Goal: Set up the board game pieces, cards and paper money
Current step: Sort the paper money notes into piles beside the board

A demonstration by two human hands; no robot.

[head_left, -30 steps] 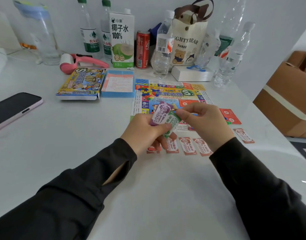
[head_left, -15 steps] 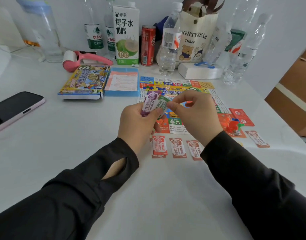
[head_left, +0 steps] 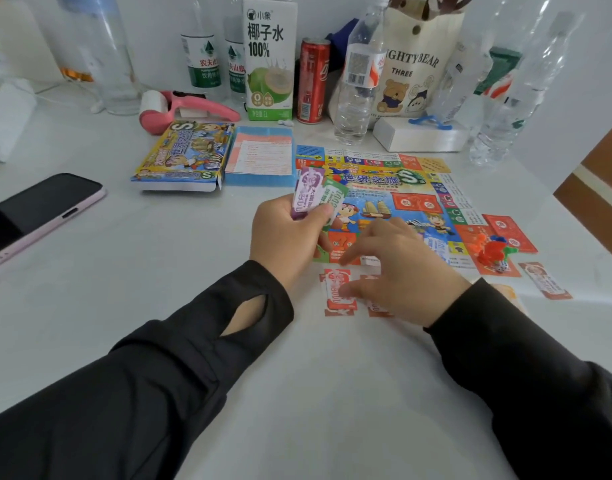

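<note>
While the phone [head_left: 37,216] lies at the left edge and the game box [head_left: 183,155] sits upper left of centre, left hand [head_left: 283,233] pinches a purple note [head_left: 309,188] and green note [head_left: 335,199], thumb clamped across both. Below the board [head_left: 377,181], right hand [head_left: 405,271] is spread loose, gripping nothing, fingertip pressing a red note [head_left: 335,303] flat on the table [head_left: 297,375]. Plastic pieces [head_left: 493,251] are heaped at the board's lower right corner.

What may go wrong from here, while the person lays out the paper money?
The right hand rests on the row of red notes; its sleeve may drag them out of line. The left hand pinches the purple and green notes by one end, so one may slip.
</note>
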